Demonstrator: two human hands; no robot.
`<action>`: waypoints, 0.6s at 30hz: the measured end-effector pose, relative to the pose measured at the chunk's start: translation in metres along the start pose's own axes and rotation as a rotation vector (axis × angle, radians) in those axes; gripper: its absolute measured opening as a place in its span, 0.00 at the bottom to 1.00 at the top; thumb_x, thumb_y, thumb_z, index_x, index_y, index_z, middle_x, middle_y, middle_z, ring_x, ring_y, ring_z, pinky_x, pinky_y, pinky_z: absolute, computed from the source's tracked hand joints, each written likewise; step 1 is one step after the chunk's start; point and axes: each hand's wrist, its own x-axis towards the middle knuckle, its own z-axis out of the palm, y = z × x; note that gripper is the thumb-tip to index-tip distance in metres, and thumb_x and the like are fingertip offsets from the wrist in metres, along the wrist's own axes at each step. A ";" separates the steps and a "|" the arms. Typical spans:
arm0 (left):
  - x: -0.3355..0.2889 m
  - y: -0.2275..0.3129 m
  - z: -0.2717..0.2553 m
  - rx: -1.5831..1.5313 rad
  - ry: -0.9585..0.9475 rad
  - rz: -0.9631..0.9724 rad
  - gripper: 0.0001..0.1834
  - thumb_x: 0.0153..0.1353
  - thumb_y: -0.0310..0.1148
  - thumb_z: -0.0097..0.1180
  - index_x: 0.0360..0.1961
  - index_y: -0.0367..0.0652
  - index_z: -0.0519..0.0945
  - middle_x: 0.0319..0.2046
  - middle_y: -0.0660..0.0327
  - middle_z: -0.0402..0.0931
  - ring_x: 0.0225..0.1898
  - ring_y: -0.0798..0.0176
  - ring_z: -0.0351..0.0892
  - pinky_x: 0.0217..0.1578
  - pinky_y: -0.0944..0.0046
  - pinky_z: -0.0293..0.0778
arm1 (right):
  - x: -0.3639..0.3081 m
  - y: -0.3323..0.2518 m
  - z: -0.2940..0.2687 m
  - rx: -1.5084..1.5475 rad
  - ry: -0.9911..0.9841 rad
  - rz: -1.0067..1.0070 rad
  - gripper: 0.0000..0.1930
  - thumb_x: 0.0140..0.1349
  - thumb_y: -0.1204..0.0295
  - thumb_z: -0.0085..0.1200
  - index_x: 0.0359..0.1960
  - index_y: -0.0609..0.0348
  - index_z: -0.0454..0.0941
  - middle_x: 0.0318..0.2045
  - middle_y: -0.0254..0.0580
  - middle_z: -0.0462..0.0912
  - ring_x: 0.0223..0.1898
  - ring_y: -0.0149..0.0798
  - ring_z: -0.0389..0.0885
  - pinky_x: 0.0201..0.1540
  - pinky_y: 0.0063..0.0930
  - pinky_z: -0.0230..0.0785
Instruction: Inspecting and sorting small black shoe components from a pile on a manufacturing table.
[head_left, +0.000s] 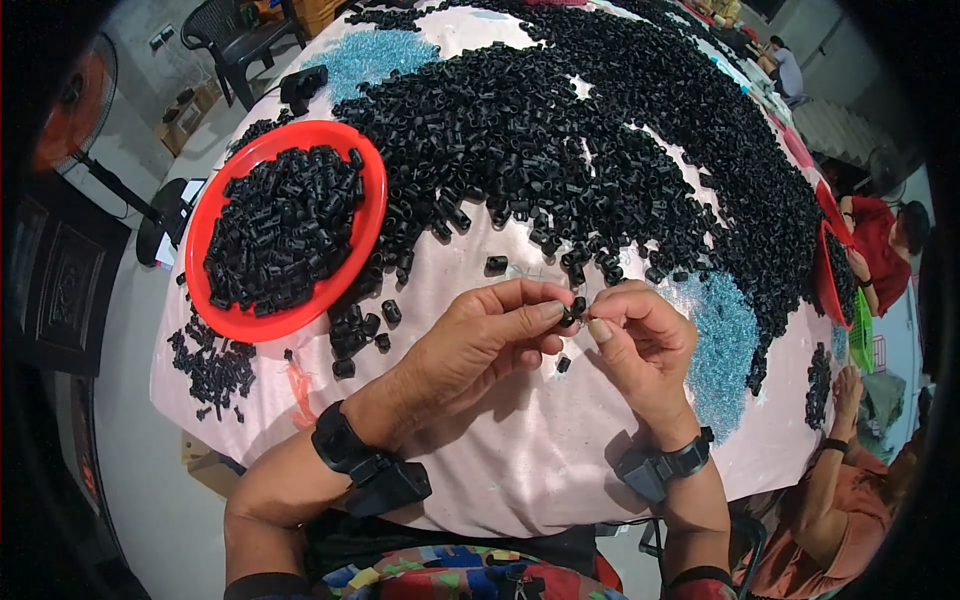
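Over the near middle of the pink cloth, my two hands meet fingertip to fingertip. My left hand (pixel 490 335) pinches a small black plastic piece (pixel 577 309) between thumb and fingers. Against that piece, the thumb and fingers of my right hand (pixel 648 350) are closed; whatever they hold is too small to make out. A loose black piece (pixel 564 365) lies on the cloth just below my fingertips, and another black piece (pixel 496 264) rests above my left hand. Dark straps with boxy devices wrap both wrists.
A red basin (pixel 372 200) full of black pieces stands at left. A large heap of black pieces (pixel 520 130) spreads across the table. Small shiny bluish parts (pixel 725 350) are piled at right, and more (pixel 375 58) at far left. Other people (pixel 835 515) sit along the right side.
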 end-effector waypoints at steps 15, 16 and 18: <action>0.002 -0.010 -0.006 -0.127 -0.036 -0.066 0.13 0.75 0.32 0.53 0.56 0.38 0.75 0.42 0.58 0.84 0.37 0.73 0.83 0.34 0.79 0.80 | 0.005 -0.009 -0.003 -0.379 -0.042 -0.199 0.12 0.57 0.84 0.64 0.42 0.59 0.87 0.38 0.40 0.86 0.33 0.30 0.82 0.30 0.20 0.72; 0.003 -0.010 -0.007 -0.155 -0.038 -0.064 0.13 0.76 0.31 0.51 0.57 0.37 0.75 0.42 0.56 0.84 0.36 0.73 0.83 0.33 0.79 0.81 | 0.006 -0.009 -0.002 -0.403 -0.046 -0.197 0.12 0.57 0.84 0.64 0.43 0.59 0.87 0.38 0.40 0.86 0.34 0.31 0.82 0.30 0.21 0.72; 0.004 -0.011 -0.007 -0.128 -0.030 -0.077 0.13 0.76 0.31 0.51 0.57 0.37 0.75 0.42 0.56 0.84 0.36 0.73 0.83 0.33 0.79 0.81 | 0.007 -0.009 -0.002 -0.427 -0.050 -0.196 0.13 0.58 0.84 0.63 0.44 0.59 0.87 0.39 0.40 0.86 0.34 0.32 0.82 0.31 0.21 0.73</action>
